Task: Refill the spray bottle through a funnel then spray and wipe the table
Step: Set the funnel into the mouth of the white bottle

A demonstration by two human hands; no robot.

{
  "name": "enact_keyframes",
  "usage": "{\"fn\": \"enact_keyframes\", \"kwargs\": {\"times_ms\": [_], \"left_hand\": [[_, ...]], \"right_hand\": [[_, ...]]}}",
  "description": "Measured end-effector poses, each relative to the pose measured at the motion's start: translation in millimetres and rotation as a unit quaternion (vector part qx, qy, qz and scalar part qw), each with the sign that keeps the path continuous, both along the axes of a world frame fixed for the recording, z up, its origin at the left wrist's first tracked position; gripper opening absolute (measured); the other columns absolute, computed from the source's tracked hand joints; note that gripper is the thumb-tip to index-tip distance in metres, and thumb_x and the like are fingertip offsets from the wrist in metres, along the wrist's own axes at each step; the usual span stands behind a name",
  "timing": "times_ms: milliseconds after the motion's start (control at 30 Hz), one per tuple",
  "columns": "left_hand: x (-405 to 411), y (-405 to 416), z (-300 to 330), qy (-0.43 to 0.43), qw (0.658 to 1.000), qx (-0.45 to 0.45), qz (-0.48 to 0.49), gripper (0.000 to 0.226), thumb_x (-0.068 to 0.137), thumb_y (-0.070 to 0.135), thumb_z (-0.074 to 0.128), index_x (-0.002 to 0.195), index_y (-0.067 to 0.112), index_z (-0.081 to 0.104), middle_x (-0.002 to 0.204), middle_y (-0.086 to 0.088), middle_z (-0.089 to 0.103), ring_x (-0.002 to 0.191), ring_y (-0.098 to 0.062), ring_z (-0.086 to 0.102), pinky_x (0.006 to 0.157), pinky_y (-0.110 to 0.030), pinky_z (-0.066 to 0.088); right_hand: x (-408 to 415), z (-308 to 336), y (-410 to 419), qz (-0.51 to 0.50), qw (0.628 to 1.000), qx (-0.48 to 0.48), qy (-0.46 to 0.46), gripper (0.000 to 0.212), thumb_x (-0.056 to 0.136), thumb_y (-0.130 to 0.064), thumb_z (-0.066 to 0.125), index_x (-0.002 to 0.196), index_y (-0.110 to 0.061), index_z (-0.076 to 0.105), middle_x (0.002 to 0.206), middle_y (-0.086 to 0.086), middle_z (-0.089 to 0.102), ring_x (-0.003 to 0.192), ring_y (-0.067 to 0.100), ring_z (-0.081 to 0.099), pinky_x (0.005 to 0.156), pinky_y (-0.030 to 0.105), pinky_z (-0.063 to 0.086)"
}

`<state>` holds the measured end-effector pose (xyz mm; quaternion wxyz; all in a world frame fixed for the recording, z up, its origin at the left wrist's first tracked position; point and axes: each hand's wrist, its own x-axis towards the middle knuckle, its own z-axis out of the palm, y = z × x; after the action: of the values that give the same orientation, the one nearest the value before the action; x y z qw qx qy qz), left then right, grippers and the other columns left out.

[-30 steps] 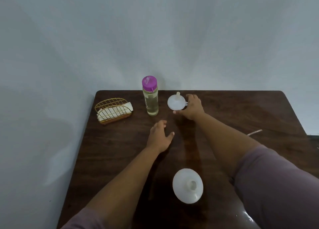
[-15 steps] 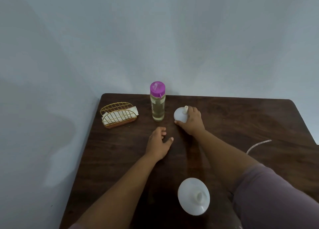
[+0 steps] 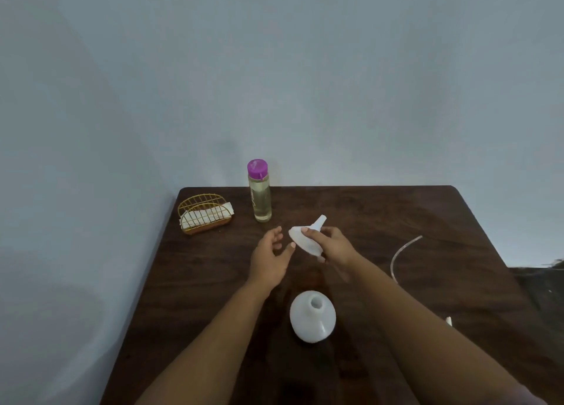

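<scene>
Lifted off the table since a second ago, the white funnel (image 3: 306,240) is gripped by the right hand (image 3: 333,247), spout tilted up and away. Left hand (image 3: 270,259) hovers beside it, fingers relaxed. White bottle (image 3: 312,316) stands uncapped on the dark wooden table (image 3: 396,209) against a plain grey wall (image 3: 305,69).

Your dark wooden counter (image 3: 396,215) carries a white spray bottle (image 3: 312,320), a purple-capped bottle (image 3: 259,194), a wire napkin holder (image 3: 204,214), and a thin tube (image 3: 401,253).
</scene>
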<state>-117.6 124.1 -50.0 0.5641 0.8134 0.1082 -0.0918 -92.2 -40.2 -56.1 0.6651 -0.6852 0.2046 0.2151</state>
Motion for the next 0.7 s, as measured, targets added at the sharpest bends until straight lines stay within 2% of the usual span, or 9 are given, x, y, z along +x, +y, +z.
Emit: {"fn": "enact_keyframes", "kwargs": {"times_ms": [67,167,300,400,467,600,700], "left_hand": [[-15,-6,13,-0.015,1.0,-0.028,0.0,0.063,0.089,0.029,0.069,0.145,0.023,0.04,0.141,0.004,0.052,0.121,-0.01,0.052,0.097,-0.028,0.045],[-38,-13,31,-0.04,0.997,-0.064,0.007,0.068,0.087,0.031,0.072,0.146,0.025,0.039,0.143,0.006,0.051,0.127,-0.013,0.051,0.097,-0.028,0.046],[-61,-18,50,-0.067,0.994,-0.081,0.032,0.05,0.09,0.028,0.069,0.136,0.023,0.051,0.127,0.006,0.057,0.111,-0.011,0.055,0.078,-0.018,0.049],[-73,-22,59,-0.071,0.996,-0.021,0.054,0.025,0.091,0.022,0.067,0.114,0.023,0.06,0.116,0.003,0.063,0.097,-0.011,0.058,0.069,-0.018,0.05],[-81,-24,62,-0.066,0.996,-0.006,0.053,0.019,0.09,0.018,0.067,0.107,0.022,0.06,0.11,0.001,0.064,0.093,-0.011,0.059,0.071,-0.021,0.053],[-93,-27,68,-0.042,0.997,-0.039,0.05,0.015,0.091,0.021,0.066,0.106,0.022,0.061,0.105,0.002,0.065,0.095,-0.014,0.062,0.076,-0.029,0.056],[-101,-28,72,-0.009,0.996,-0.078,0.03,0.017,0.093,0.032,0.063,0.102,0.018,0.065,0.1,-0.003,0.069,0.084,-0.013,0.064,0.062,-0.026,0.052]], "right_hand": [[-18,16,-2,0.029,0.999,-0.001,-0.03,0.083,0.074,-0.065,0.068,0.134,-0.018,0.036,0.125,0.009,0.052,0.105,0.025,0.061,0.074,0.03,0.055],[-40,41,-7,0.065,0.996,-0.02,-0.058,0.078,0.078,-0.072,0.055,0.134,-0.021,0.036,0.127,0.008,0.05,0.109,0.025,0.059,0.08,0.031,0.054],[-71,77,-14,0.139,0.99,-0.009,-0.023,0.087,0.071,-0.085,0.039,0.125,-0.019,0.055,0.115,0.008,0.063,0.105,0.023,0.061,0.093,0.035,0.053],[-90,92,-19,0.161,0.987,0.018,-0.009,0.078,0.084,-0.076,0.034,0.113,-0.011,0.064,0.094,0.01,0.067,0.086,0.019,0.061,0.083,0.029,0.053],[-101,98,-20,0.16,0.987,0.009,-0.032,0.065,0.088,-0.067,0.042,0.118,-0.012,0.06,0.096,0.01,0.066,0.084,0.018,0.062,0.077,0.027,0.054],[-110,95,-20,0.127,0.983,-0.083,-0.099,0.035,0.096,-0.032,0.057,0.12,-0.007,0.06,0.096,0.011,0.069,0.069,0.013,0.061,0.063,0.024,0.05],[-116,90,-20,0.091,0.99,-0.085,-0.069,0.029,0.097,-0.024,0.055,0.116,-0.004,0.062,0.1,0.014,0.069,0.078,0.018,0.066,0.066,0.026,0.055]]}}
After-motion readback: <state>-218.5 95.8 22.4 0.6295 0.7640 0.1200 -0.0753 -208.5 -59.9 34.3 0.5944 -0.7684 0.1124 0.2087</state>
